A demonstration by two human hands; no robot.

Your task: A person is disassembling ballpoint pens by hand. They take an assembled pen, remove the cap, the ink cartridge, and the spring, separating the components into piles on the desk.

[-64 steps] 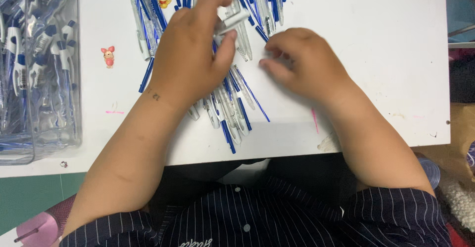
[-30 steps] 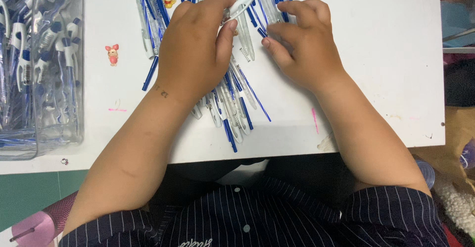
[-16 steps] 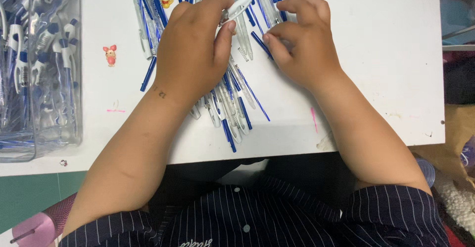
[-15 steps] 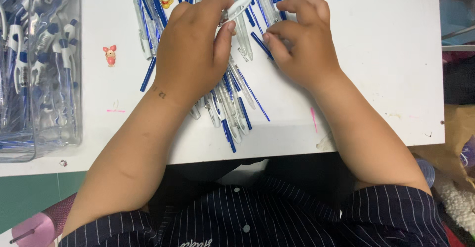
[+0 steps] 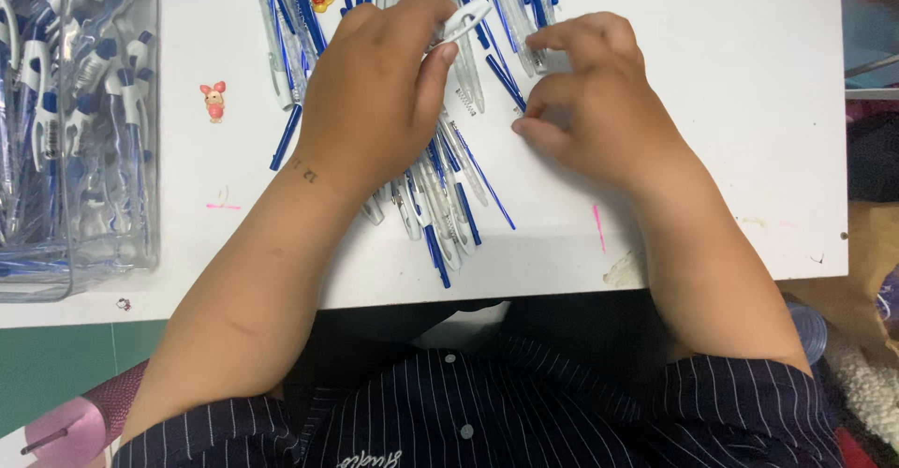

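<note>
Pen pile [image 5: 440, 196] lies mid-table [image 5: 730, 103]; clear bin of pens [image 5: 75, 121] left of pile, two stickers [image 5: 214, 100] between, both hands [image 5: 375, 103] on pile.

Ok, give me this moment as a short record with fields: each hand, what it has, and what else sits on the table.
surface: white table
left hand: pinches a white pen clip part between thumb and fingers, resting on the pile
right hand: fingertips pressed on a blue refill at the pile's edge
pile: blue and clear pen parts, spread under both hands
left side: clear plastic bin full of assembled blue and white pens
stickers: two small cartoon stickers on the tabletop
</note>
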